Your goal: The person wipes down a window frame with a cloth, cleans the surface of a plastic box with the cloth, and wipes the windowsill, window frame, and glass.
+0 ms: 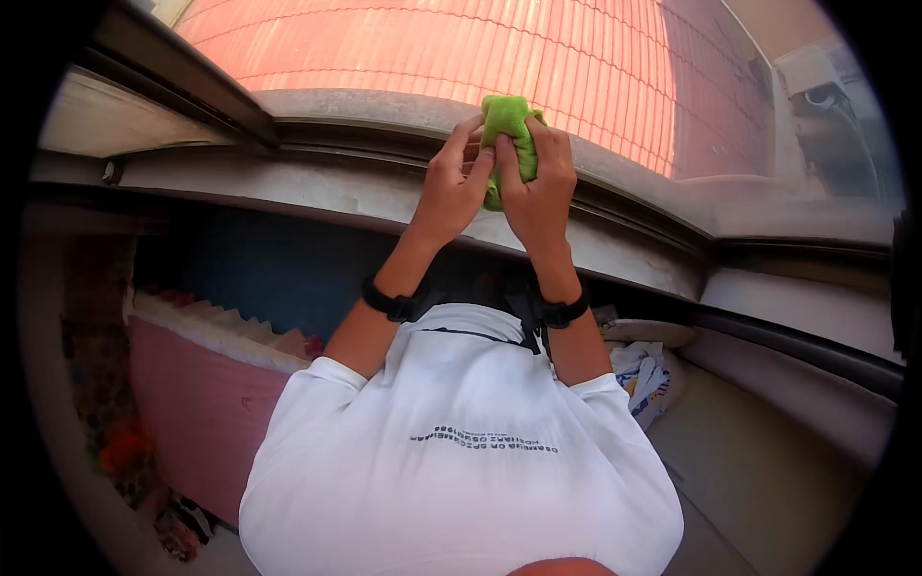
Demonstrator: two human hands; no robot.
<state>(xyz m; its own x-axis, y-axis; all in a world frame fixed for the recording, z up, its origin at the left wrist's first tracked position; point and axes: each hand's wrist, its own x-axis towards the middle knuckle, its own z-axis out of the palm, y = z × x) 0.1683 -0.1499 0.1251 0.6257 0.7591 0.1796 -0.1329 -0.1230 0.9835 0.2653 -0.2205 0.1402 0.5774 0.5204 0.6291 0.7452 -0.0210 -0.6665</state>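
Note:
A bunched green cloth (509, 120) is held between my two hands, above the window sill (375, 197) and its dark sliding track (375, 144). My left hand (451, 187) grips the cloth from its left side, thumb pressed against it. From the right side my right hand (540, 182) holds it too, with the thumb on the front and the fingers curled round the edge. A lower fold of the cloth shows between my palms. Black bands circle both wrists.
Beyond the window lies a red ribbed roof (403, 48). Window frames (182, 82) flank the opening, with an outdoor unit (821, 96) behind the right pane. A pink padded piece (206, 394) stands below left; a dark rail (797, 350) runs along the right.

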